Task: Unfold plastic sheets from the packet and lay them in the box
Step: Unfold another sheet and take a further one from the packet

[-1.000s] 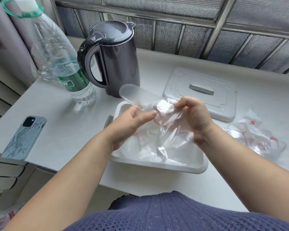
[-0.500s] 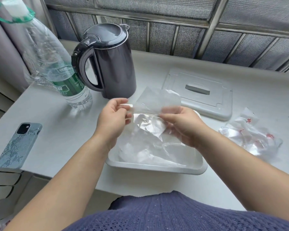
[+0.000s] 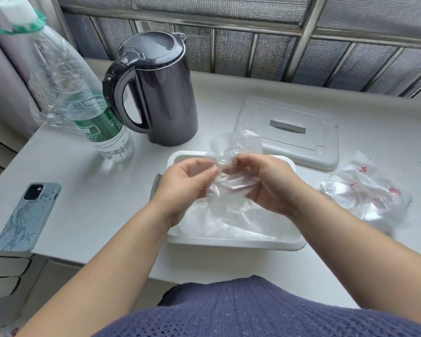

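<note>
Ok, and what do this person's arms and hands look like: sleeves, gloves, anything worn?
The left hand and right hand are bare: no gloves, rings, watch or bracelet in view. The left forearm and right forearm are uncovered too, no sleeve showing. The only clothing visible is a blue-purple knitted top at the bottom edge.

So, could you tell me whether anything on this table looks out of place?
Nothing looks spilled or broken. The only oddity is the phone, lying right at the near-left edge of the table, where a nudge might tip it off.
</note>
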